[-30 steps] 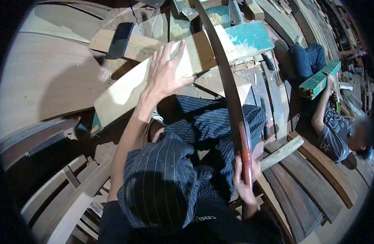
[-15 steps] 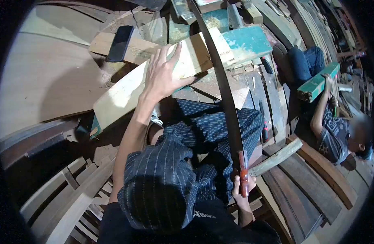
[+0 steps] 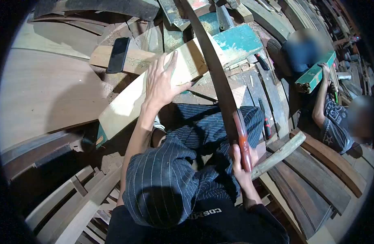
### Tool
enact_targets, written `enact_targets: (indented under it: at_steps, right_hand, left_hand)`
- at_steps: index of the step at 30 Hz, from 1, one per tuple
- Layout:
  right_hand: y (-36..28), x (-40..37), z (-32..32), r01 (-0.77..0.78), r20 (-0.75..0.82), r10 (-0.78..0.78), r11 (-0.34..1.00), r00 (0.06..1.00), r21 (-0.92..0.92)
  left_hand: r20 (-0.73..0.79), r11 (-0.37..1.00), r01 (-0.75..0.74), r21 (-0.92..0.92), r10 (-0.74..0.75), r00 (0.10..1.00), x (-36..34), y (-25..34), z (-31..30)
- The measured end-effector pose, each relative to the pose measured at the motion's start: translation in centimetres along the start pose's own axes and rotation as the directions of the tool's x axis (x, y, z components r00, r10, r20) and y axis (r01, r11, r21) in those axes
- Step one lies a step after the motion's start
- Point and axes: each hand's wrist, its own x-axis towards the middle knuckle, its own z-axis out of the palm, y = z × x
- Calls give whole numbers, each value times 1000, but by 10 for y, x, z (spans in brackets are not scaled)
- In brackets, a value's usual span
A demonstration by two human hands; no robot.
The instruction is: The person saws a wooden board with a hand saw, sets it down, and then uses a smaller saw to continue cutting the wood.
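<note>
A pale wooden board (image 3: 126,101) lies slanted over a green-painted wood piece (image 3: 242,40). My left hand (image 3: 161,83) presses on the board with its fingers spread, the thumb pointing toward the saw. My right hand (image 3: 244,162) is closed around the reddish handle of a handsaw (image 3: 217,77). The long dark blade runs up and away from me and crosses the board near its far right end. My knees, in striped cloth, are below the board.
A phone (image 3: 118,55) lies on a wood offcut at upper left. Slats (image 3: 69,203) stand at lower left, curved planks (image 3: 313,191) at lower right. A chisel-like tool with a red handle (image 3: 267,128) lies beside my knee. Another person (image 3: 331,110) holds a green beam (image 3: 316,75) at right.
My right hand and the saw have moved forward, up the view, so the handle sits closer to the board. My left hand stays on the board.
</note>
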Motion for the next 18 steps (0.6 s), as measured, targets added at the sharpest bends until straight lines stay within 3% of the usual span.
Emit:
enact_targets:
  at_steps: [3,8,10,11,13,15,18]
  right_hand:
    - [27,-55,-31,133,56,-126,978,990,-163]
    - [23,-61,-38,-34,84,26,995,996,97]
    - [29,-52,-34,-1,91,-16,982,996,190]
    - [30,-48,-35,58,82,-73,983,994,175]
    - [38,-48,-33,35,93,-52,985,994,171]
    - [42,-47,-31,42,72,-57,981,996,189]
    - [45,-49,-28,40,80,-58,977,995,210]
  left_hand:
    - [28,1000,16,-19,-16,999,1,0,-2]
    - [-19,998,-30,-60,29,999,1,-1,0]
    - [-24,996,-34,-78,32,999,0,-4,2]
    - [-11,994,-10,-111,9,1000,1,-3,0]
    - [-9,1000,-21,-7,21,1000,4,-6,3]
    - [45,998,58,-18,-57,997,4,-2,-1]
    - [44,999,50,-5,-49,998,4,-5,1]
